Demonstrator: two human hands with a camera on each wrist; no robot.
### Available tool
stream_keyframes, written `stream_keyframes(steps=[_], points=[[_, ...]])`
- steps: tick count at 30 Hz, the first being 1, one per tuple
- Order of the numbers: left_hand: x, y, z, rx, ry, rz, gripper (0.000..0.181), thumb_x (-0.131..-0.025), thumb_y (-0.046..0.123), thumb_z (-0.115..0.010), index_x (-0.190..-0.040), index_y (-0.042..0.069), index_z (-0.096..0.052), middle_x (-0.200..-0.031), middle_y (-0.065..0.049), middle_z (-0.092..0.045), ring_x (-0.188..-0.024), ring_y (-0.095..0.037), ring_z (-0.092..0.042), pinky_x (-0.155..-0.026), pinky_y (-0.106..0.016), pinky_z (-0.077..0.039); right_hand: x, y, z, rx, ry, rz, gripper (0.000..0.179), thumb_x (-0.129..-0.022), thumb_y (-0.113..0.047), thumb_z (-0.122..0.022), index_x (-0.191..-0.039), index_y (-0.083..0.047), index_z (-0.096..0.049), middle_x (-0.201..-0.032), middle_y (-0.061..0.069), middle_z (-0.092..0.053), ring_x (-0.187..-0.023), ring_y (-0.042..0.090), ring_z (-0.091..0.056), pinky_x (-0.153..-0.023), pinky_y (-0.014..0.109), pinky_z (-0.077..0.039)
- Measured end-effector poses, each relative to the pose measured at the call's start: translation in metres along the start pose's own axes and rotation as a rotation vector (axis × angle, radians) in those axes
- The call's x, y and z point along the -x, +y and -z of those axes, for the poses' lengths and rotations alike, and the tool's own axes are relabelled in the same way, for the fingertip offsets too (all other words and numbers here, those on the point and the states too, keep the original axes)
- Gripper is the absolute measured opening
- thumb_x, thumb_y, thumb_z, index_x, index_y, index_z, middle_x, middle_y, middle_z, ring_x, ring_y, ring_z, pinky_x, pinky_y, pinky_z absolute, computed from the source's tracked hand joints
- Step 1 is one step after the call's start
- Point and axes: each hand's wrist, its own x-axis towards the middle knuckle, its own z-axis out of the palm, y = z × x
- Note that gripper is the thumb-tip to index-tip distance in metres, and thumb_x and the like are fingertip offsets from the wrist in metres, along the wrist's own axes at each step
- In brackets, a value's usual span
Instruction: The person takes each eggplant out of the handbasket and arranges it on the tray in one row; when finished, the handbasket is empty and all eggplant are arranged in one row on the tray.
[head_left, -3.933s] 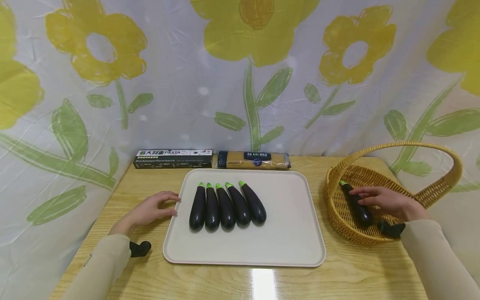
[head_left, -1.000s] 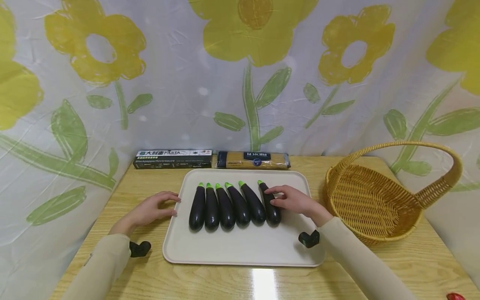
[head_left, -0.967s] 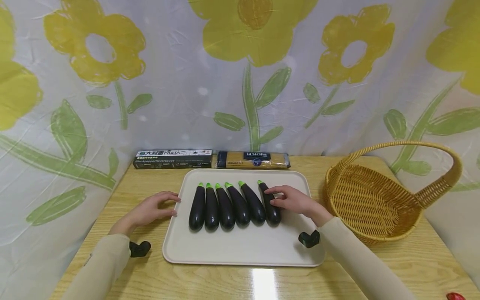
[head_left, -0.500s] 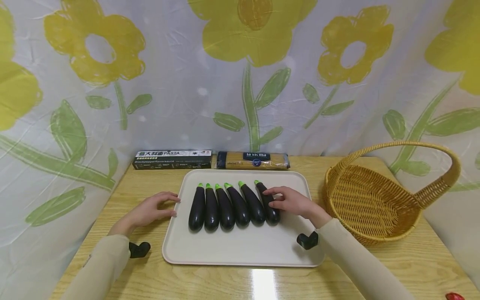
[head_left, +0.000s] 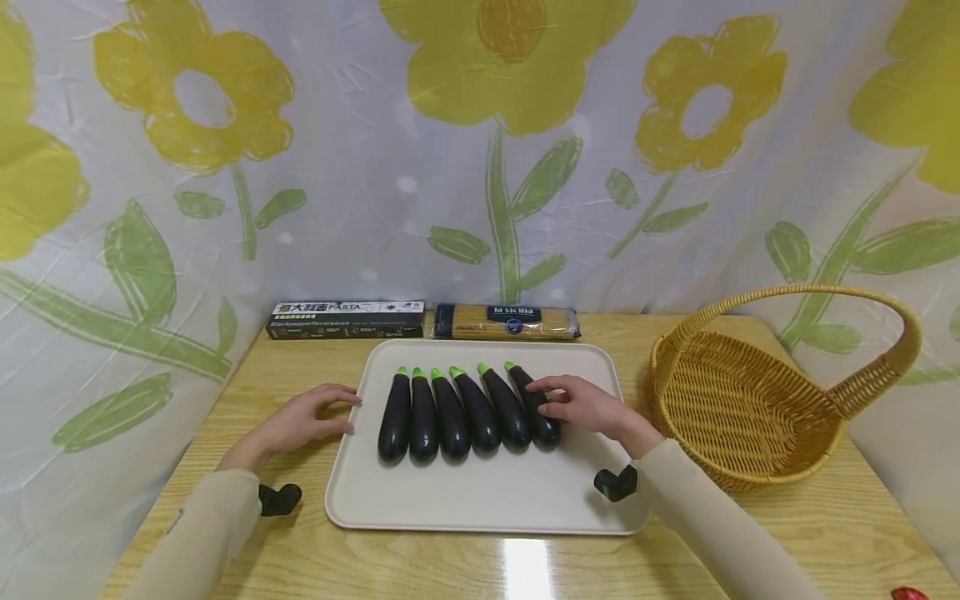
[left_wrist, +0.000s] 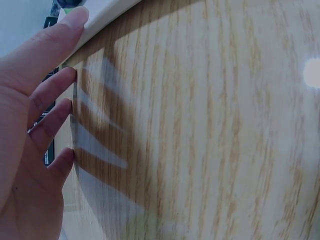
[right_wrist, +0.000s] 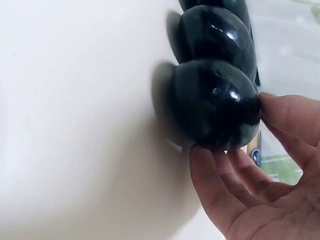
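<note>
Several dark purple eggplants with green stem ends lie side by side on a cream tray [head_left: 487,504]. My right hand [head_left: 581,404] holds the rightmost eggplant [head_left: 542,421]; in the right wrist view its thumb and fingertips touch the glossy rounded end [right_wrist: 215,105] on different sides. That eggplant lies against the neighbouring eggplant [head_left: 508,417] at its thick end, with a small gap by the stems. At the tray's left edge my left hand [head_left: 303,421] has loosely bent fingers and holds nothing; its fingertips are at the rim.
A wicker basket [head_left: 738,417] with a tall handle stands to the right of the tray. Behind the tray are a black pasta box [head_left: 345,321] and a spaghetti packet [head_left: 506,322]. A small red object [head_left: 907,593] is cut off at the lower right.
My right hand has brought an eggplant from the basket to the tray's row. Over the last second its stem end has shifted left towards its neighbour. My left hand has stayed still.
</note>
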Motion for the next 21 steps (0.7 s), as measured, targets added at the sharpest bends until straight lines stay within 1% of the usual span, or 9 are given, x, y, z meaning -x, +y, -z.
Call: stream_keyframes(steps=[8,10,17,21], points=[[-0.0005,-0.002,-0.001,-0.006,-0.006,0.0,0.038,-0.09,0.027,-0.073,-0.123,0.01,-0.065,-0.135,-0.019,-0.054,-0.129,-0.043,-0.044,-0.108,-0.061,-0.032,0.0014,-0.0007,0.0002,0.0,-0.01,0.009,0.036,-0.096,-0.006,-0.059,-0.132,-0.003,-0.058,-0.137,0.022,-0.051,-0.115,0.028,-0.06,-0.088,0.038,-0.055],[-0.0002,-0.0013,-0.0007,-0.002,-0.003,0.0,0.038,-0.089,0.026,-0.073,-0.123,0.01,-0.065,-0.134,-0.019,-0.055,-0.129,-0.043,-0.044,-0.108,-0.061,-0.032,0.0015,-0.0007,0.0002,-0.001,-0.011,0.01,0.036,-0.096,-0.006,-0.059,-0.131,-0.003,-0.058,-0.137,0.022,-0.051,-0.115,0.029,-0.059,-0.088,0.038,-0.055],[0.0011,0.0027,0.0012,0.008,0.013,-0.03,0.036,-0.088,0.023,-0.075,-0.119,0.009,-0.067,-0.132,-0.019,-0.056,-0.127,-0.043,-0.046,-0.107,-0.06,-0.033,0.0016,-0.0004,-0.0001,0.013,-0.008,0.033,0.036,-0.096,-0.007,-0.059,-0.131,-0.002,-0.058,-0.136,0.022,-0.052,-0.118,0.031,-0.058,-0.09,0.037,-0.053],[0.0014,0.0031,0.0018,0.019,0.009,-0.029,0.036,-0.088,0.023,-0.075,-0.12,0.009,-0.067,-0.132,-0.019,-0.056,-0.127,-0.042,-0.047,-0.107,-0.06,-0.033,0.0019,-0.0006,-0.0004,0.019,-0.005,0.034,0.035,-0.096,-0.007,-0.059,-0.131,-0.003,-0.059,-0.136,0.021,-0.053,-0.117,0.031,-0.059,-0.09,0.037,-0.053]])
